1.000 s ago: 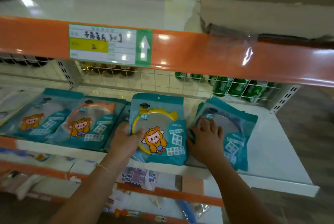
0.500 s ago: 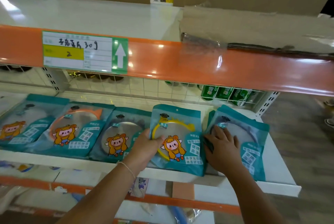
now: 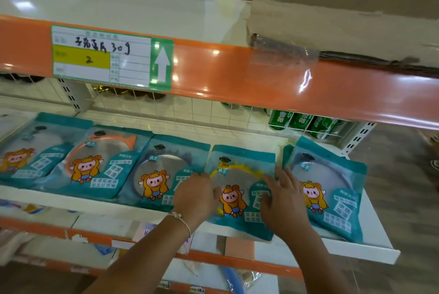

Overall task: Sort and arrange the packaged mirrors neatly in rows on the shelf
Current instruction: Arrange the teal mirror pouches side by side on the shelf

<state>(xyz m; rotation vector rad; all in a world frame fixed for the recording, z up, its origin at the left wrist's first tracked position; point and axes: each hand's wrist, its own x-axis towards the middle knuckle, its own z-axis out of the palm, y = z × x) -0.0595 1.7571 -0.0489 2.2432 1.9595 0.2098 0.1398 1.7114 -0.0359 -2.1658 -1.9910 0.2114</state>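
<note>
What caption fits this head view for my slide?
Both hands, left and right, square up the yellow-rimmed mirror pack in a row of five on the shelf.

Leftmost mirror pack (image 3: 21, 151) cut by the left frame edge. Left hand (image 3: 194, 198) hides the yellow-rimmed pack's (image 3: 240, 175) left edge, right hand (image 3: 282, 205) its right side. Green cans (image 3: 301, 122) half hidden behind the orange shelf rail (image 3: 237, 80). Pack print too blurred to read.
</note>
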